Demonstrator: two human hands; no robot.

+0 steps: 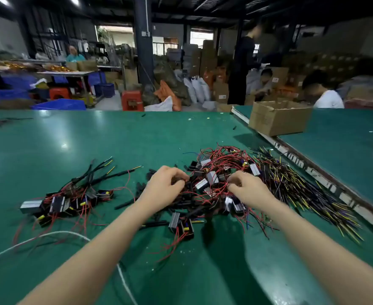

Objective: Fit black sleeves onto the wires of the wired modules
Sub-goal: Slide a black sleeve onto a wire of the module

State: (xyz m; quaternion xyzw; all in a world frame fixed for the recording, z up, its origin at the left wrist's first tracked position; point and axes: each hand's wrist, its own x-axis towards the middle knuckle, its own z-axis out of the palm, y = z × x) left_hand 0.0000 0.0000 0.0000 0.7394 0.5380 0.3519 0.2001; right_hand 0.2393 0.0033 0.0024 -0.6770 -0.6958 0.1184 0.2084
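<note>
On the green matte surface [93,150], our left hand [162,186] curls its fingers around short black tubular sleeves [186,187]; our right hand [247,188] pinches thin red wires [216,190] of small grey boxy modules [212,178] between them.

Green surface [137,139], kinda shiny under the lights. On it: a big tangle of red-wired modules [216,172] in the middle, a smaller sleeved bunch [71,199] off to the left, loose black sleeves [152,223], a white cord [55,234], a cardboard box [278,122] far right.
</note>
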